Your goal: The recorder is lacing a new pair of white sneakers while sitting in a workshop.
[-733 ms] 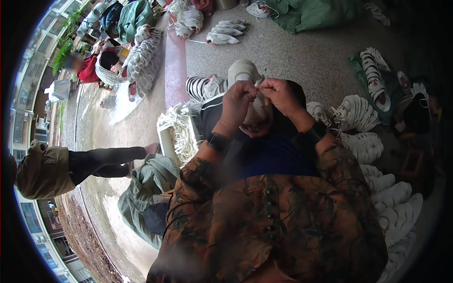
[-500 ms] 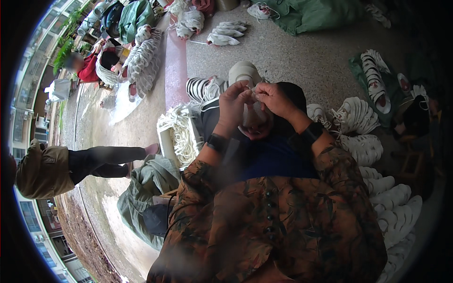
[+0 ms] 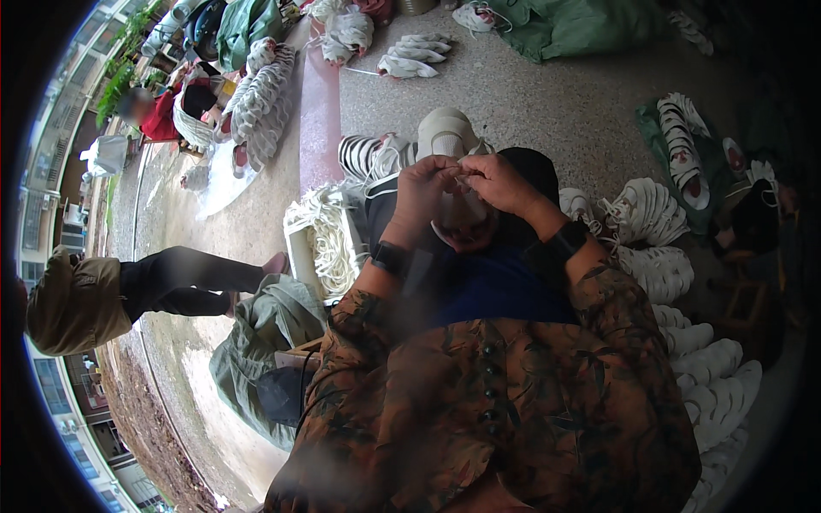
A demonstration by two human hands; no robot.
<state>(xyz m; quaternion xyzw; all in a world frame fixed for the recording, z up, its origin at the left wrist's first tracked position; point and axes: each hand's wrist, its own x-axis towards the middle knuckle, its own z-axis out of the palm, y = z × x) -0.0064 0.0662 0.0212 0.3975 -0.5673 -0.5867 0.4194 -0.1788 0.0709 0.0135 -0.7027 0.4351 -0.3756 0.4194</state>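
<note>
A white sneaker (image 3: 446,135) rests on my lap, toe pointing away from me, its reddish inside showing below my hands. Over its upper, my left hand (image 3: 421,192) and my right hand (image 3: 505,185) meet with fingertips pinched together. A thin white strand, by its look a shoelace (image 3: 463,168), is between them, mostly hidden by the fingers. Left of my knee, a white box (image 3: 296,256) holds a heap of white shoelaces (image 3: 332,244). Several white shoes (image 3: 368,159) with dark gaps between them lie just beyond it.
More white shoes (image 3: 643,214) stand in rows along my right side. Green sacking (image 3: 581,30) lies at the far side, near a small shoe group (image 3: 415,56). On the left are a grey-green cloth (image 3: 269,329), a standing person (image 3: 171,282) and a seated person in red (image 3: 161,118).
My hands have drawn closer together and sunk slightly, still pinching above the sneaker. The standing person's legs at the left have shifted a little.
</note>
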